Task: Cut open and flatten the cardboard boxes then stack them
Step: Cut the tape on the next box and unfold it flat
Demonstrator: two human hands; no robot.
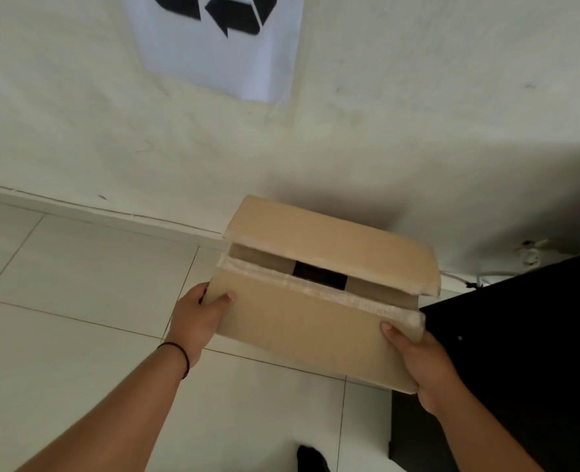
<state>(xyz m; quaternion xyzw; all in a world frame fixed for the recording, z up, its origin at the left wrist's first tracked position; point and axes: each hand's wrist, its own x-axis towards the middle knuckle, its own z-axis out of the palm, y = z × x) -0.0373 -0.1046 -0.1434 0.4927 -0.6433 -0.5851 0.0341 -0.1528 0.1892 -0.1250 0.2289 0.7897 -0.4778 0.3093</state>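
Observation:
A brown cardboard box (pixel 315 321) hangs in the air in front of me, above the floor and near the wall. Its two top flaps stand slightly apart, with torn tape along the near flap's edge and a dark gap between them. My left hand (pixel 198 320) grips the box's left end, thumb on top. At the near right corner my right hand (pixel 424 369) holds the box, thumb lying on the top flap. Both hands carry it level.
White floor tiles (pixel 77 335) run to a white wall (pixel 417 114) with a baseboard. A white sheet with a black recycling symbol (pixel 227 39) hangs on the wall. A black table (pixel 526 352) stands at the right, cables behind it. A dark shoe tip (pixel 310 458) shows below.

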